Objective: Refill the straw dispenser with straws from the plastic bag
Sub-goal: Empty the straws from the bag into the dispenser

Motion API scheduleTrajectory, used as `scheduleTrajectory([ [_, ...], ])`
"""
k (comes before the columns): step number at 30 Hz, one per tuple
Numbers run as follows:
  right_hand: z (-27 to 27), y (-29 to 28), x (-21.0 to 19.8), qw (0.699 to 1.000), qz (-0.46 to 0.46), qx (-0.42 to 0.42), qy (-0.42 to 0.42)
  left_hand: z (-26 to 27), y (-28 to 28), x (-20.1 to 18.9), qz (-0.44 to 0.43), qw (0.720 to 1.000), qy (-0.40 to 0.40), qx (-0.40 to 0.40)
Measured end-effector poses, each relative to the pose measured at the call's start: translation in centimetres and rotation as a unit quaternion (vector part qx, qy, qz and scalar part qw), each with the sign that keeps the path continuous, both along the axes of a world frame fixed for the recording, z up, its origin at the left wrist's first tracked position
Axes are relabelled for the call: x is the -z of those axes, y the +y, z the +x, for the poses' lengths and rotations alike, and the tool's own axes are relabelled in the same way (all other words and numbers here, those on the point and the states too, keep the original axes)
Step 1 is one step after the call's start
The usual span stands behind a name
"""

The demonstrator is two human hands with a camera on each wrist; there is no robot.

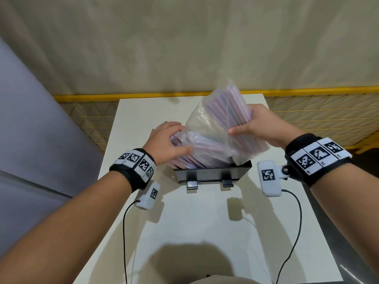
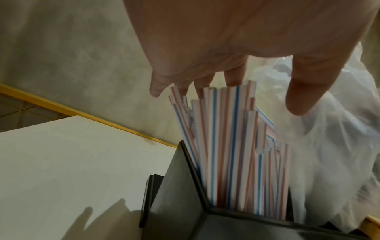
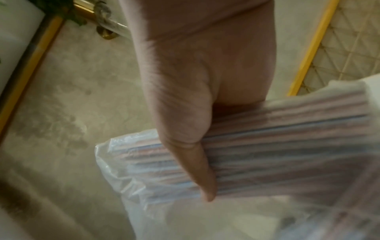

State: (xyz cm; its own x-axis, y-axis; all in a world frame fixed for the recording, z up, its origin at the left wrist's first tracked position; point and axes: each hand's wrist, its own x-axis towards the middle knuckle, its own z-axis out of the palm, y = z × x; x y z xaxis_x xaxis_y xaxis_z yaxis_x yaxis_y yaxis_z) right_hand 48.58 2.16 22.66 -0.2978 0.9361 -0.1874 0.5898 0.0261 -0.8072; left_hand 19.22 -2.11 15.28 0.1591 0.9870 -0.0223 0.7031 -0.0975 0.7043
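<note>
A black straw dispenser [image 1: 212, 173] stands on the white table [image 1: 184, 226]. Red- and blue-striped straws [image 2: 226, 146] lean out of its open top toward the left. My left hand [image 1: 180, 140] is at their upper ends, its fingertips [image 2: 234, 79] touching the straw tips and the thumb spread apart. A clear plastic bag [image 1: 213, 128] holding more straws is tilted over the dispenser with its lower end in the opening. My right hand [image 1: 244, 124] grips the bag and the bundle inside it from the right, thumb [image 3: 203, 178] laid across the straws.
Behind the table runs a yellow-framed mesh fence [image 1: 307, 119], and beyond it a beige floor. A grey panel [image 1: 30, 130] rises on the left. Black cables [image 1: 125, 232] hang from both wrist cameras over the table's near part.
</note>
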Motion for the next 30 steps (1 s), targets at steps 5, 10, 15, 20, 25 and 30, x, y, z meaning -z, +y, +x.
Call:
scheduleTrajectory([
  [5,-0.9,0.2,0.0,0.996,0.049,-0.036,-0.072,0.1,-0.1,-0.1,0.022,1.000,0.012,-0.012],
  [10,-0.9,0.8,-0.7,0.991,0.067,-0.047,-0.106,0.4,-0.1,-0.5,0.047,0.996,0.071,-0.025],
  [15,0.1,1.3,-1.9,0.985,0.099,-0.044,-0.131,-0.3,-0.1,-0.4,0.038,0.991,0.125,-0.038],
  [20,0.2,1.2,-2.5,0.981,0.110,-0.063,-0.148,-0.5,-0.2,-0.5,0.032,0.991,0.123,-0.045],
  [25,0.2,0.8,-1.2,0.991,0.093,-0.024,-0.093,-0.3,-0.3,-1.4,0.020,0.996,0.054,-0.068],
  [30,0.3,0.2,0.1,0.999,0.054,0.002,-0.004,-0.5,-0.4,-1.8,-0.011,0.998,0.024,-0.059],
])
